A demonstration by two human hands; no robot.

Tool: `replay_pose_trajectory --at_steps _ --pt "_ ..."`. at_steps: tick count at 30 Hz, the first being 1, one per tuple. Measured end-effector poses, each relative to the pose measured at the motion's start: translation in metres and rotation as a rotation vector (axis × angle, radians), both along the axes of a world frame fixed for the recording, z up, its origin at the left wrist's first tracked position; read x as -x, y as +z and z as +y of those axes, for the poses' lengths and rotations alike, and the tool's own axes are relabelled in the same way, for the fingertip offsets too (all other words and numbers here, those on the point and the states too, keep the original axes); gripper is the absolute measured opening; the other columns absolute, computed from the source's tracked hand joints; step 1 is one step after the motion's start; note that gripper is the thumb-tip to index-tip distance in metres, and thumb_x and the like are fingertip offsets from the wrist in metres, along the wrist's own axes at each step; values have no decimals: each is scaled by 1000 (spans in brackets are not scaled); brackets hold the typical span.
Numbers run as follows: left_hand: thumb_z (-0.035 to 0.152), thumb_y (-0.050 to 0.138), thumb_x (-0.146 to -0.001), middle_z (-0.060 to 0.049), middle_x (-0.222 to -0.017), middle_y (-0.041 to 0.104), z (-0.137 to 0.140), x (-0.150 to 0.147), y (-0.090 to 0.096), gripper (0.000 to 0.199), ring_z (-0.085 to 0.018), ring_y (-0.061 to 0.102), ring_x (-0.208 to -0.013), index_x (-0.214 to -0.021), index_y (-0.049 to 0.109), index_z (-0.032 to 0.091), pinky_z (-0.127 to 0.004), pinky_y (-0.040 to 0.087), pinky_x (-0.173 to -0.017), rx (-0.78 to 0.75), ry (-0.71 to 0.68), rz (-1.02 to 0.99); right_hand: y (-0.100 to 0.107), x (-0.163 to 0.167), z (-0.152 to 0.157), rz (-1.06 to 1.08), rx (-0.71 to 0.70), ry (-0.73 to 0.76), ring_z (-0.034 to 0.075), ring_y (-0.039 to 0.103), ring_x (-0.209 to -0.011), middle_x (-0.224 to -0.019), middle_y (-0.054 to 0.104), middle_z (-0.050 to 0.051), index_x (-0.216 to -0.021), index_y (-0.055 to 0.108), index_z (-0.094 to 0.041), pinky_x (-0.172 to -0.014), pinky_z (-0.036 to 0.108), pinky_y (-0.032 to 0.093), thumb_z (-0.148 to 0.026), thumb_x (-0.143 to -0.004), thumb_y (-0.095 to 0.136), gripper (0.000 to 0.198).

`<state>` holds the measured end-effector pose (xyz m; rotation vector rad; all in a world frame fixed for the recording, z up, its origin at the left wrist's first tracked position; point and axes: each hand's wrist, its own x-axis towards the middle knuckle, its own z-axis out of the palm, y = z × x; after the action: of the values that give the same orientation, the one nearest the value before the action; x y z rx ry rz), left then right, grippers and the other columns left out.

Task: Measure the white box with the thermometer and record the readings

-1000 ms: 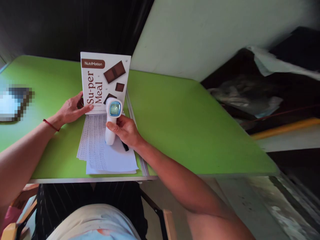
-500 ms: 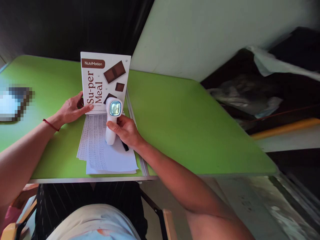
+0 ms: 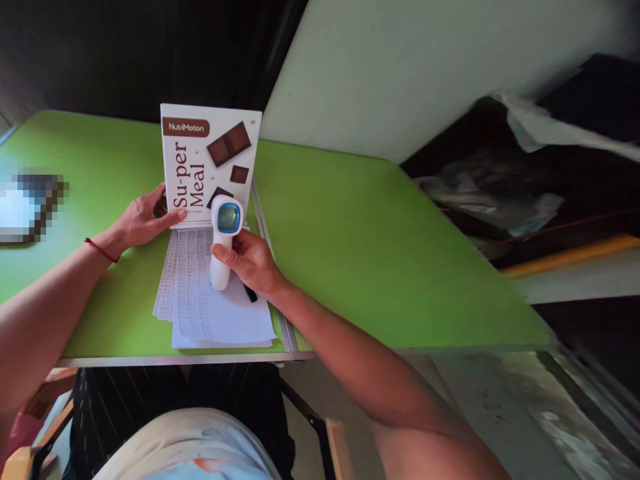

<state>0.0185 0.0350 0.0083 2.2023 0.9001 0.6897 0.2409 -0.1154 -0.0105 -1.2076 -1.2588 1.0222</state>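
My right hand (image 3: 255,262) is wrapped around the handle of a white infrared thermometer (image 3: 221,265), with its blue-rimmed screen facing me. The thermometer is upright in front of the lower right part of a white box (image 3: 227,183) printed "NutriMotion Su-per Meal" with chocolate pieces. My left hand (image 3: 147,217) grips the box's lower left edge, thumb across the front and fingers partly hidden behind. The box stands upright. Below it lie sheets of paper (image 3: 225,327) covered partly in handwriting. A black pen-like thing (image 3: 251,293) on them is partly hidden by my right hand.
The green table (image 3: 380,260) has a metal seam right of the papers. A blurred-out device (image 3: 30,207) lies at the left. Behind are a dark panel (image 3: 125,53) and a pale wall (image 3: 350,80). Plastic-covered items (image 3: 490,193) sit on a shelf at the right.
The thermometer's screen has gone from bright and pale to a darker grey-green, and its rim now shows blue. Both hands and the box stay nearly in place.
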Motion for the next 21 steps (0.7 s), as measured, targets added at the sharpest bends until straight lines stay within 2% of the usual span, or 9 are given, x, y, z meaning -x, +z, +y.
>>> replay_pose_trajectory --at_steps 7,10,13,15,18,21 --pt "87 70 -86 -8 -106 84 0 0 -2 71 -33 79 -99 -124 72 26 -45 65 -85 -4 -6 -11 1 3 0 -4 -17 11 17 56 -70 -73 60 -3 -79 59 -27 -65 35 51 -82 -68 90 64" --pt "84 72 -87 -10 -119 83 -1 -1 -2 75 -35 80 -108 -134 69 26 -47 66 -93 8 -6 -35 10 -3 -3 -32 -64 10 17 58 -70 -73 62 -2 -80 61 -26 -65 35 53 -81 -73 86 60" --pt "77 76 -88 -13 -134 79 0 -2 -2 78 -35 78 -116 -146 61 25 -48 65 -100 -15 15 -48 21 -25 -8 -160 -146 -98 20 65 -75 -80 69 0 -88 69 -26 -69 37 56 -74 -82 81 50" --pt "66 80 -88 -13 -138 76 2 -2 -3 77 -35 75 -121 -149 58 25 -50 63 -105 -46 50 -29 24 -48 -9 -283 -172 -195 22 69 -81 -89 76 2 -97 75 -25 -75 40 59 -66 -80 85 45" --pt "47 82 -86 -13 -142 73 8 1 -5 71 -39 71 -128 -148 56 24 -56 59 -112 -92 146 39 20 -80 -6 -489 -80 -238 27 73 -85 -97 81 6 -104 79 -24 -79 45 61 -58 -70 93 50" --pt "42 79 -86 -11 -142 73 14 4 -9 63 -41 69 -132 -144 58 26 -61 54 -117 -133 210 95 13 -93 1 -758 112 -337 29 73 -83 -96 82 7 -102 81 -24 -80 48 61 -51 -67 98 48"
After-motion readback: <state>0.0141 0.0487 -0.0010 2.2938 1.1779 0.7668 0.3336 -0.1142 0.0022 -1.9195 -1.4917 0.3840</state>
